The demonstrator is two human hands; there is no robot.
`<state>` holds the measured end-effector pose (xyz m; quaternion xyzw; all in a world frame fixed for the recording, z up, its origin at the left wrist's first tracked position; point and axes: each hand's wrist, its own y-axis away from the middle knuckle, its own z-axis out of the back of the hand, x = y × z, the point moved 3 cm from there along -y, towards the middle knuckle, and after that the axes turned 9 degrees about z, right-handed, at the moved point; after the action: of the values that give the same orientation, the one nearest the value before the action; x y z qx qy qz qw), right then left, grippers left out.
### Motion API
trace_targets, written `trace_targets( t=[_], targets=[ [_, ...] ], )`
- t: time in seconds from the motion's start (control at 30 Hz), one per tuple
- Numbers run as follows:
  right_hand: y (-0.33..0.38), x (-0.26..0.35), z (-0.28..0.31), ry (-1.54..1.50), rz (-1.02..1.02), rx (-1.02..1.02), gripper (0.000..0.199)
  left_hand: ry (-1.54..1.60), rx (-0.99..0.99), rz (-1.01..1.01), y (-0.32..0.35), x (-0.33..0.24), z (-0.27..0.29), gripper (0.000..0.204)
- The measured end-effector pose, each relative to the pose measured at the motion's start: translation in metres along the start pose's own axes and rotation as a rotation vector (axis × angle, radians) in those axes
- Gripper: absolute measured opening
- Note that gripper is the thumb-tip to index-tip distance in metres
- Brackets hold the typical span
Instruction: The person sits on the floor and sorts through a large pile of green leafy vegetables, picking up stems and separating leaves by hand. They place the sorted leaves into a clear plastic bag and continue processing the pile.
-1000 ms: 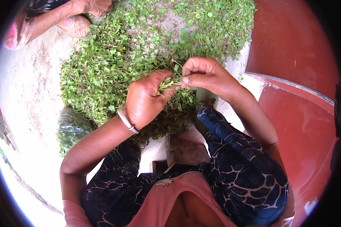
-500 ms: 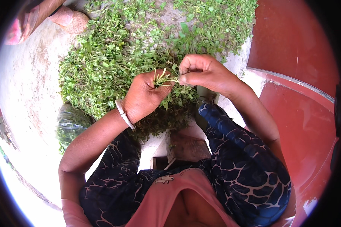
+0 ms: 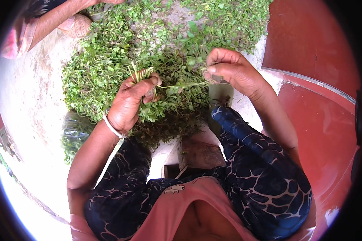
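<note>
Left hand (image 3: 129, 105) grips a bunch of stems (image 3: 140, 74), fingers clamped round it; right hand (image 3: 229, 70) pinches one sprig (image 3: 185, 85) stretched between them, above the green leaf heap (image 3: 108, 68) (another person's arm (image 3: 48, 22) nearby).

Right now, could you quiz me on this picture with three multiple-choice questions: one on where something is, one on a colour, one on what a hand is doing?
1. Where does the heap of leafy greens lie?
A. on the pale ground ahead of the knees
B. in a basket
C. on a table

2. What colour is the bangle on the left wrist?
A. black
B. white
C. red

3. How is the left hand?
A. flat and open
B. closed round a bunch of stems
C. resting on a knee

Answers: 1 A, greens spread on bare ground; 2 B, band reads white; 3 B, stems jut from the fist while the right hand pinches a sprig.
</note>
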<state>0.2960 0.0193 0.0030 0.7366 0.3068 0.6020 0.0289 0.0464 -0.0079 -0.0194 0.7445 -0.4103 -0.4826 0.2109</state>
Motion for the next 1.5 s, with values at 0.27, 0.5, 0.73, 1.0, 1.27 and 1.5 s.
trace_targets(
  t=[0.27, 0.5, 0.73, 1.0, 1.27, 1.5],
  targets=[
    [0.017, -0.057, 0.006, 0.021, -0.204, 0.024, 0.005, 0.057, 0.046, 0.002, 0.001, -0.001, 0.017, 0.018],
    [0.008, -0.061, 0.012, 0.868, 0.258, -0.022, 0.021, 0.024, 0.082, 0.033, 0.005, -0.003, 0.001, 0.017],
    [-0.029, -0.022, 0.069, 1.337, 0.265, -0.429, 0.019, 0.043, 0.088, 0.072, 0.002, 0.005, -0.002, 0.013],
    [-0.050, -0.046, 0.100, 1.220, 0.151, -0.377, 0.018, 0.005, 0.142, 0.136, 0.001, 0.007, -0.001, 0.014],
    [-0.001, 0.007, 0.095, 0.425, 0.126, -0.384, 0.015, 0.028, 0.219, 0.070, 0.009, 0.001, -0.005, 0.020],
    [0.000, 0.014, 0.060, 0.325, 0.203, -0.236, 0.010, 0.036, 0.220, 0.009, 0.006, -0.010, -0.011, 0.015]
  ],
)
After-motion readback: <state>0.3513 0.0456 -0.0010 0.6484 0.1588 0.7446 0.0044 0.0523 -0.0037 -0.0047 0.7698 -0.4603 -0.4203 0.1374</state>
